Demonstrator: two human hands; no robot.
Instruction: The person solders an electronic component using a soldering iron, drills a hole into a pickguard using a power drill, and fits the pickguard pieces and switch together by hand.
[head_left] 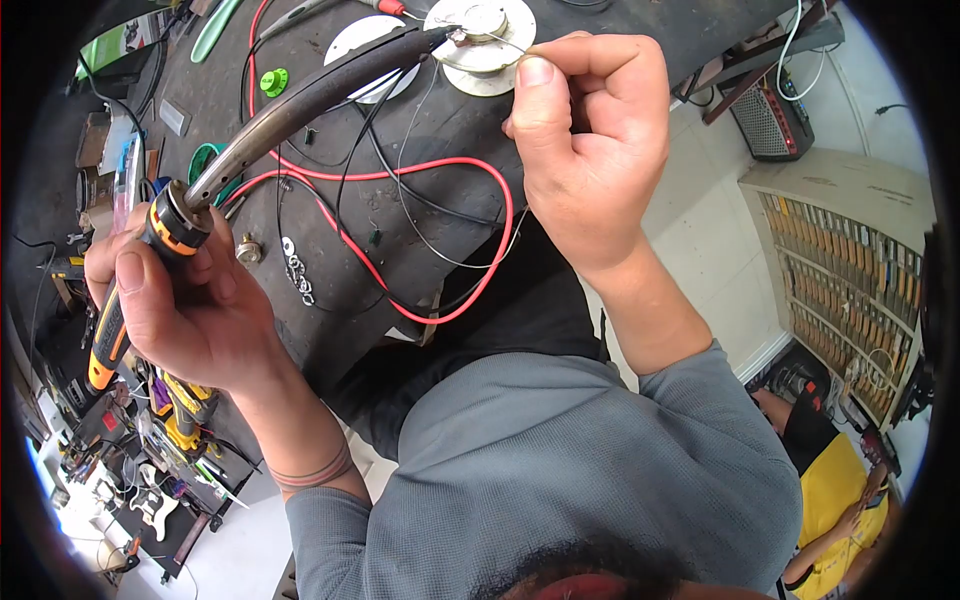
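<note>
In the head view, the left hand (200,320) has its fingers wrapped around the handle of a soldering iron (290,112), its tip over a white round piece (465,78) on the table (465,130). The right hand (600,150) pinches a thin wire (508,43) there, thumb and forefinger together. Between the hands, cables, including a red cable (510,200), crowd the tabletop toward its near edge.

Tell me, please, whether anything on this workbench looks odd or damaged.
Nothing looks spilled or clearly damaged. What stands out is the red cable: it loops loosely across the workbench and seems to droop past its near edge, where it might snag.
</note>
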